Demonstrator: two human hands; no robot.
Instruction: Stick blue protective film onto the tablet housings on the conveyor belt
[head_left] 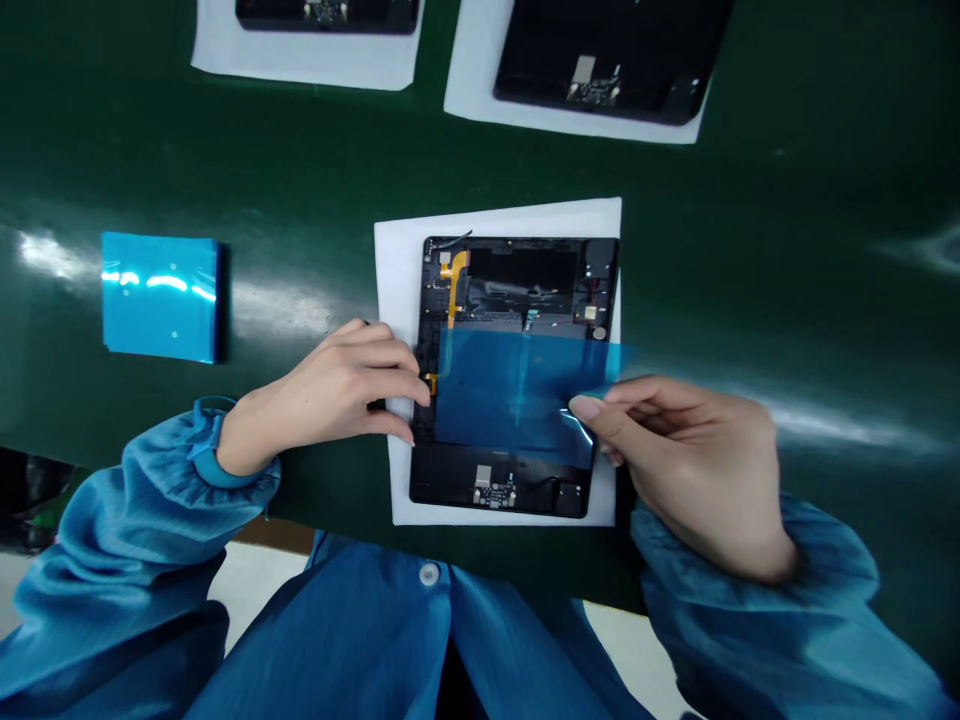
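An opened black tablet (517,275) lies on a white sheet (397,260) in the middle of the green belt. A see-through blue film (517,390) covers its middle part. My right hand (690,465) pinches the film's right edge between thumb and fingers. My left hand (337,390) rests on the tablet's left edge and the white sheet, with its fingers curled together and pressing down. An orange flex cable (454,285) shows at the tablet's upper left.
A stack of blue films (159,295) lies on the belt at the left. Two more opened tablets on white sheets, one (307,50) at the far left and one (600,60) at the far right, sit near the top edge. The green belt (787,250) spreads to the right.
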